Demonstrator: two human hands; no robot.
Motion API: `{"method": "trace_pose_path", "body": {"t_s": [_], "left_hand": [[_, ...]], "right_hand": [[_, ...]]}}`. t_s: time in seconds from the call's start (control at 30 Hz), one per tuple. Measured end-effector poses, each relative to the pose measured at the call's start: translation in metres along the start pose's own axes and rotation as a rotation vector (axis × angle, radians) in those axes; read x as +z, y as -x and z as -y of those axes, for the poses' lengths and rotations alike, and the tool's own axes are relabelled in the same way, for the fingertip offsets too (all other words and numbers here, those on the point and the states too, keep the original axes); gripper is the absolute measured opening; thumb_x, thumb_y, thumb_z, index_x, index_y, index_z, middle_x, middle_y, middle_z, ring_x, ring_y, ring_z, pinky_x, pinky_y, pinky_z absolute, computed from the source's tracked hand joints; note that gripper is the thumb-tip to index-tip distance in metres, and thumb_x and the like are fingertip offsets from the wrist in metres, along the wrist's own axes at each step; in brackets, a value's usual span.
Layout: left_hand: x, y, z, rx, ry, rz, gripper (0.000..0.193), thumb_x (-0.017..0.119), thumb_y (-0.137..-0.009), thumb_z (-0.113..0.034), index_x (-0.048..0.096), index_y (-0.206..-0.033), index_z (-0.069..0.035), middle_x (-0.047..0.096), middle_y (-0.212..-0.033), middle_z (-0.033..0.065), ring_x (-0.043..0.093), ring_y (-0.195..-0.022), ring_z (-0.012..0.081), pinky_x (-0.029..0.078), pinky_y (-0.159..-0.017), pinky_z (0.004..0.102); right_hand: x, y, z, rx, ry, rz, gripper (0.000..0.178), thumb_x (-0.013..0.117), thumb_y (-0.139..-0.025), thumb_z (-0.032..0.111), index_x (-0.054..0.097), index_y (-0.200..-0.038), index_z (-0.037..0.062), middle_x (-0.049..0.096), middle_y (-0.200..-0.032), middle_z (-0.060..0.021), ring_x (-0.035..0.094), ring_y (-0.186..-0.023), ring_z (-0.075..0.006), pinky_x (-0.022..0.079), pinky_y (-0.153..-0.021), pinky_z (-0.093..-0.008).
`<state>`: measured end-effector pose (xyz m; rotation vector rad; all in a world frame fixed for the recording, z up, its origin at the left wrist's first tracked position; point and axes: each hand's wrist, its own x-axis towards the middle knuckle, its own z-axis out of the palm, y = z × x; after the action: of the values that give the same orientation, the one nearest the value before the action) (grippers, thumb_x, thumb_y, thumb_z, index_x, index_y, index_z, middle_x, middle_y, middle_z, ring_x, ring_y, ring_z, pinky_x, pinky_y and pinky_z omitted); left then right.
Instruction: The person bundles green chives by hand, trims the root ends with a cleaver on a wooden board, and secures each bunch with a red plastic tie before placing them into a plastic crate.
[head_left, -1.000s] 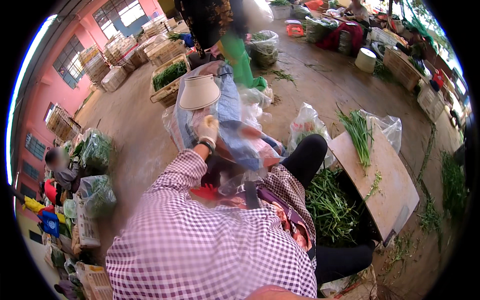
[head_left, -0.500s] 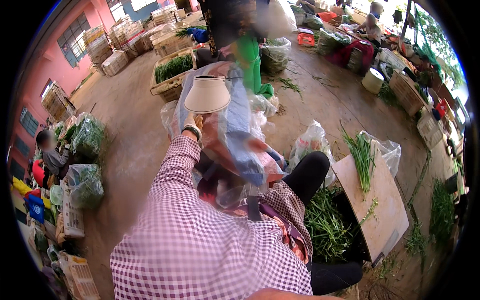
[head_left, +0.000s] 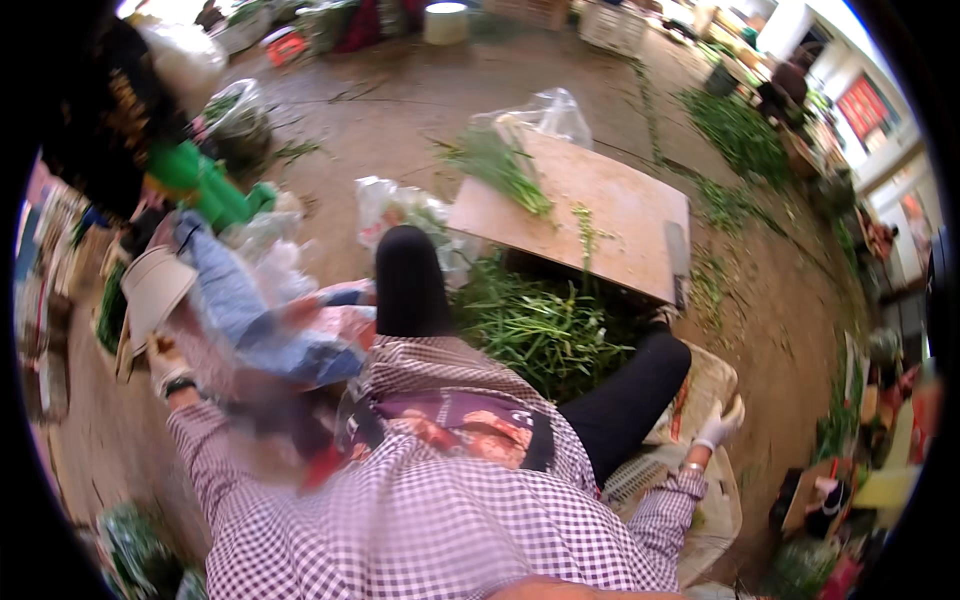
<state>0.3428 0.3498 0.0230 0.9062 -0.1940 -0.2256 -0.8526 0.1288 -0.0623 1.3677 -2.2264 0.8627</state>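
Out at the far left, my left hand (head_left: 168, 366) is closed on the edge of a cream sun visor (head_left: 155, 290), held up beside a blue-and-pink woven sheet (head_left: 235, 290). My right hand (head_left: 718, 426), in a pale glove, is low on the right, by a cream plastic crate (head_left: 718, 375); its fingers look apart, with nothing visible in them. Between my knees lies a heap of cut green stalks (head_left: 545, 325). Beyond it, a tilted wooden board (head_left: 610, 205) bears a bunch of long green leaves (head_left: 510, 180) and a grey flat blade (head_left: 676, 250) at its right edge.
Clear plastic bags (head_left: 400, 215) sit beside my raised knee. At upper left, a person in dark clothing and green boots (head_left: 205, 185) stands close to the sheet. Loose greens (head_left: 740, 135) are strewn over the floor on the right, and a white bucket (head_left: 446, 24) stands at the back.
My view has swung to the right, so the board and stalks sit nearer the middle. My right hand has come into view. The visor remains in my left hand.
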Motion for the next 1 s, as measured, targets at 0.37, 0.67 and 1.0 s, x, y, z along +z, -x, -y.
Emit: {"method": "trace_pose_path", "body": {"t_s": [0.37, 0.67, 1.0], "left_hand": [[0.244, 0.073, 0.041, -0.090, 0.117, 0.433, 0.019, 0.059, -0.098, -0.017, 0.062, -0.102, 0.001, 0.061, -0.080, 0.0054, 0.055, -0.068, 0.0139, 0.050, -0.062, 0.0236], [0.337, 0.144, 0.123, -0.413, 0.191, 0.694, 0.025, 0.055, -0.100, -0.015, 0.061, -0.114, 0.004, 0.067, -0.092, 0.0091, 0.063, -0.081, 0.0153, 0.057, -0.076, 0.0242], [0.401, 0.203, 0.174, -0.591, 0.242, 0.845, 0.029, 0.054, -0.100, -0.012, 0.058, -0.122, 0.007, 0.065, -0.105, 0.0118, 0.062, -0.090, 0.0182, 0.057, -0.082, 0.0254]], "right_hand": [[-0.094, -0.088, 0.256, -0.374, -0.418, 0.441, 0.032, 0.066, -0.086, 0.015, 0.064, -0.116, 0.0047, 0.066, -0.115, -0.0155, 0.061, -0.108, -0.0332, 0.047, -0.095, -0.0412], [-0.083, -0.093, 0.280, -0.550, -0.316, 0.501, 0.033, 0.063, -0.089, 0.023, 0.063, -0.118, 0.0070, 0.066, -0.115, -0.0142, 0.061, -0.107, -0.0329, 0.048, -0.093, -0.0422], [-0.124, -0.063, 0.203, -0.194, -0.290, 0.400, 0.027, 0.064, -0.090, 0.021, 0.066, -0.114, 0.0091, 0.067, -0.111, -0.0137, 0.062, -0.105, -0.0329, 0.049, -0.091, -0.0410]]}}
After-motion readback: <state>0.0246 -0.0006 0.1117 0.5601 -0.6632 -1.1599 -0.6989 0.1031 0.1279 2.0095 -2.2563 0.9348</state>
